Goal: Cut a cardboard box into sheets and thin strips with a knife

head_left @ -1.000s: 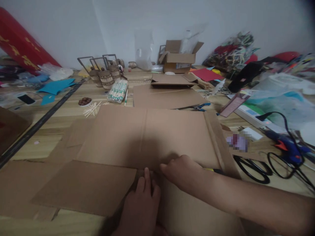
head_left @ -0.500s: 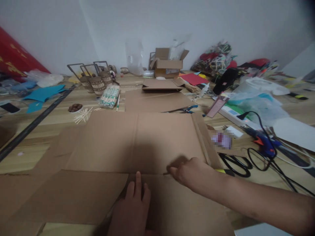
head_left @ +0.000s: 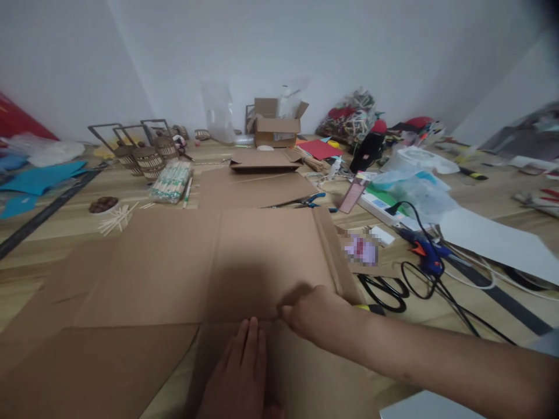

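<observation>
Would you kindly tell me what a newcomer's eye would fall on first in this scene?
The big flattened cardboard sheet fills the middle. Near the viewer the left hand lies flat on it while the right hand grips a yellow-ended tool at the fold. To the right lie black scissors and a blue glue gun.

The left hand point(head_left: 238, 378) was bare & seen from the back, w/ long, straight fingers point(head_left: 251, 343) & only a short bit of wrist showing at the btm edge of the view. It lay in shade, so nails & knuckle detail were too blurred to tell. The right hand point(head_left: 317, 317) was bare too, w/ rounded knuckles & a smooth back. The right forearm point(head_left: 437, 366) was uncovered all the way to the rt edge of the view, slim at the wrist & thicker toward the elbow end. Any sleeve lay out of view.
</observation>
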Motion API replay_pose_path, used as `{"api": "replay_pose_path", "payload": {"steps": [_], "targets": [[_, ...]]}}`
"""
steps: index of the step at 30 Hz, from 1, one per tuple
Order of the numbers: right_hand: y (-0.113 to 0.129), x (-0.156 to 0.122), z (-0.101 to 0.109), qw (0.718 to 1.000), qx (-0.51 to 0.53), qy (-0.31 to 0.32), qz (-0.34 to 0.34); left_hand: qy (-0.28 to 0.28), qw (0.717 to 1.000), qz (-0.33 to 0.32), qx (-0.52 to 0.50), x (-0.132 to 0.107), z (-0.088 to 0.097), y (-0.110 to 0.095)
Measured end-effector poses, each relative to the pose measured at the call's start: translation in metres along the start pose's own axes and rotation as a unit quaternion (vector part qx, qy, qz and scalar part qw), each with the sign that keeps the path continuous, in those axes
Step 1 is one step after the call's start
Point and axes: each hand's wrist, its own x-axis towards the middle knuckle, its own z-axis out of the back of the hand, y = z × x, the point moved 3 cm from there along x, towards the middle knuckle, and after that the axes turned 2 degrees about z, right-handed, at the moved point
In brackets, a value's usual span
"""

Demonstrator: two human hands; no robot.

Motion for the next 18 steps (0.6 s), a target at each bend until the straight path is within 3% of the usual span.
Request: {"api": "replay_pose_path", "payload": {"steps": [6,12,18], "targets": [[-0.015,-0.021,-0.013,0.999,0.022,0.042,-0.021,0.009,1.0,0.013,0.007,-0.001,-0.011,0.005],[-0.025,-0.032,-0.014,0.995,0.044,0.077,-0.04,0.023,0.998,-0.054,0.002,-0.005,-0.013,0.016],[-0.033,-0.041,-0.027,0.996,0.06,0.053,-0.044,0.008,0.999,-0.031,0.028,-0.01,-0.007,0.012]]}}
